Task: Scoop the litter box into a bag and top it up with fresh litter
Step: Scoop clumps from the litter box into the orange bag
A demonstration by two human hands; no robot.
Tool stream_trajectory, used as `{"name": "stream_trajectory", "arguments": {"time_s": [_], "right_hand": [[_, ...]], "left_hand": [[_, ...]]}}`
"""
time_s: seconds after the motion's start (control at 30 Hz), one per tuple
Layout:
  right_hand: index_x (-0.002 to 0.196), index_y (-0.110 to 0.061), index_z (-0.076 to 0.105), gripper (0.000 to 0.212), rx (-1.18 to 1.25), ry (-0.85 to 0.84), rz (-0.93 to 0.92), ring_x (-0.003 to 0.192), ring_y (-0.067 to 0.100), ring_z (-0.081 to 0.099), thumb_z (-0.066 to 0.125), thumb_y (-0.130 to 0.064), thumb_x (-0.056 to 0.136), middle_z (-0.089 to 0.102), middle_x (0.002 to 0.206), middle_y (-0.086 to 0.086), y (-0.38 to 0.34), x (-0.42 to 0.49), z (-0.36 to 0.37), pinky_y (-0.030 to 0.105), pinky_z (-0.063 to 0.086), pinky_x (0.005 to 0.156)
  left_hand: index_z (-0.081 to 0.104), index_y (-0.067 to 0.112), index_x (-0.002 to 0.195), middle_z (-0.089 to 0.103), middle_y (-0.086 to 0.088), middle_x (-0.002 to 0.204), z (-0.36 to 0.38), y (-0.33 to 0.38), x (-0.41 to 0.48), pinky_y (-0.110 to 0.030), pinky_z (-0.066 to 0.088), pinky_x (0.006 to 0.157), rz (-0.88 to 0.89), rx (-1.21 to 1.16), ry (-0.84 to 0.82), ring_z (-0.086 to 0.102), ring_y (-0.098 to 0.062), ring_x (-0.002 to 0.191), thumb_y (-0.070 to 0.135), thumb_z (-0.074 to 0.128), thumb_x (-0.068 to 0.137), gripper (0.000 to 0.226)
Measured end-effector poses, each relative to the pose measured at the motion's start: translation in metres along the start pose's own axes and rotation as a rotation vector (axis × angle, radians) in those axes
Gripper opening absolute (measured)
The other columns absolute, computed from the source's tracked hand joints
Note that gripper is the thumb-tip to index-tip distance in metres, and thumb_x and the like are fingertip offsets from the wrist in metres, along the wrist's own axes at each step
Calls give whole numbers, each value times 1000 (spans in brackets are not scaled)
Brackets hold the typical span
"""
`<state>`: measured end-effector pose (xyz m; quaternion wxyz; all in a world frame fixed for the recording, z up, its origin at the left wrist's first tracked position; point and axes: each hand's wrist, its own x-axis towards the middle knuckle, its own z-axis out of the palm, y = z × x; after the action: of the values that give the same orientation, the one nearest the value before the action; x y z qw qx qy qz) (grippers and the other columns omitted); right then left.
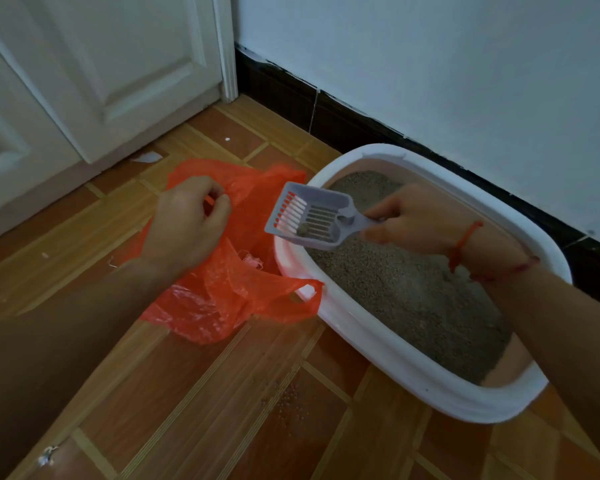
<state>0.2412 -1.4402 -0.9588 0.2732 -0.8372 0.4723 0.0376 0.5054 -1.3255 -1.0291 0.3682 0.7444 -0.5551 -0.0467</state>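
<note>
Gripping the handle of the pale slotted scoop point(309, 216) in the right hand point(409, 216), fingers curled round it, above the far-left end of the litter box point(395, 362). Carrying one small brownish clump point(303, 230) on the slots near the scoop's middle, scoop head pointing left and hanging over the box's left rim. Pinching the far edge of the orange bag point(229, 289) with the left hand point(187, 220), thumb and fingers curled onto the thin plastic.

Bag crumpled on the floor point(187, 393) just left of the box, one handle loop lapping against the box's white wall. Between scoop head and left hand, only a raised fold of the bag.

Box white outside, pinkish inside, filled with grey-brown litter point(413, 296), lying on a diagonal close to the wall point(430, 64) and its dark skirting board point(326, 112) on the right. Right forearm crossing the box's near-right part and hiding some of the litter; red string point(465, 240) tied round that wrist.

Loose grains point(291, 400) scattered on the orange-brown tiles near the box's near-left side. White door point(84, 81) at far left, a white scrap point(148, 156) lying in front of it, another pale scrap point(47, 457) at the near-left edge.
</note>
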Motion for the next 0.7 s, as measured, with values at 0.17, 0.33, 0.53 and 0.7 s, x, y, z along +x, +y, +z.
{"name": "stream_trajectory", "arguments": {"time_s": [0.17,0.33,0.53,0.7], "right_hand": [[96,-17,72,36,-402,130,-135,57,15,54,51,-43,84,57,65,0,-47,38,4,32,54,63],[96,-16,68,22,-516,188,-197,54,14,44,59,-29,82,47,63,-1,-91,56,22,30,42,60],[109,-20,66,23,-584,287,-193,91,28,64,61,-24,87,66,100,7,-111,63,43,35,47,70],[104,-19,68,22,-550,267,-186,82,24,62,61,-27,85,66,94,5,-101,68,46,33,51,69]], "left_hand": [[64,10,85,60,4,82,-2,-7,2,-6,30,63,1,-2,52,47,-5,69,14,59,92,9],[63,8,84,59,3,80,-10,-13,4,-15,31,64,-22,-26,97,51,-10,70,13,58,92,11],[63,10,83,59,4,78,-14,-21,1,-11,34,60,-40,-44,99,51,-10,68,14,58,92,11],[62,11,82,61,3,79,-12,-23,0,-12,35,60,-38,-45,93,53,-11,69,16,57,93,12]]}}
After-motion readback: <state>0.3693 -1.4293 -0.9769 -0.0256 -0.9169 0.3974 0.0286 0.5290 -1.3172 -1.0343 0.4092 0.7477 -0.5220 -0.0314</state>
